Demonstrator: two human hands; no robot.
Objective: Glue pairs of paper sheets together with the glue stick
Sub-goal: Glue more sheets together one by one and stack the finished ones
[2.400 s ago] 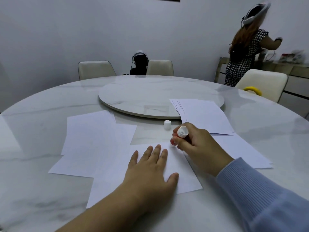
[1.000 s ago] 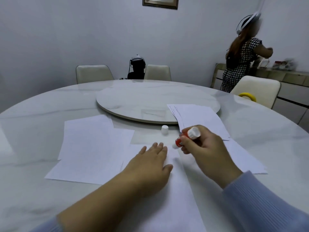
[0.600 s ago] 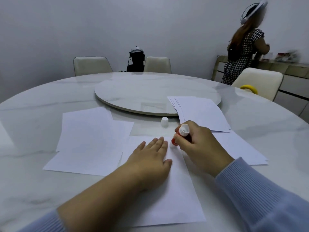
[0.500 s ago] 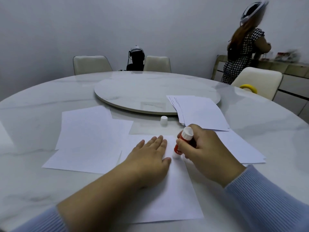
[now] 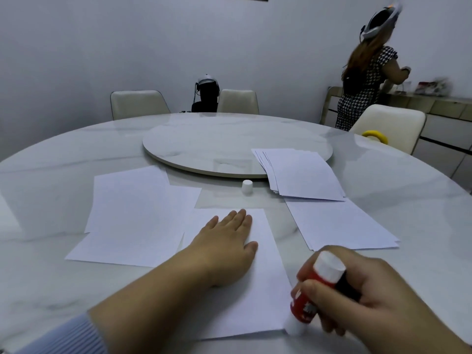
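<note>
White marble desk (image 5: 421, 200) is carrying our sheets. We are pressing our flat left hand (image 5: 224, 247) on the front sheet (image 5: 265, 290). Our right hand (image 5: 357, 290) is gripping the glue stick (image 5: 310, 295), tip touching the sheet's near right corner.

The right hand (image 5: 367, 290), gripping the red glue stick with a white end (image 5: 310, 295), has travelled from the far right corner of the white paper sheet (image 5: 260, 292), just beyond the left hand's fingertips, down the sheet's right edge to its near right corner. The stick's white tip now touches that corner, well nearer than the left hand (image 5: 224, 249). The stick leans, its top tilted to the right. Half a second ago the tip was level with the left hand's fingers, just to their right.
</note>
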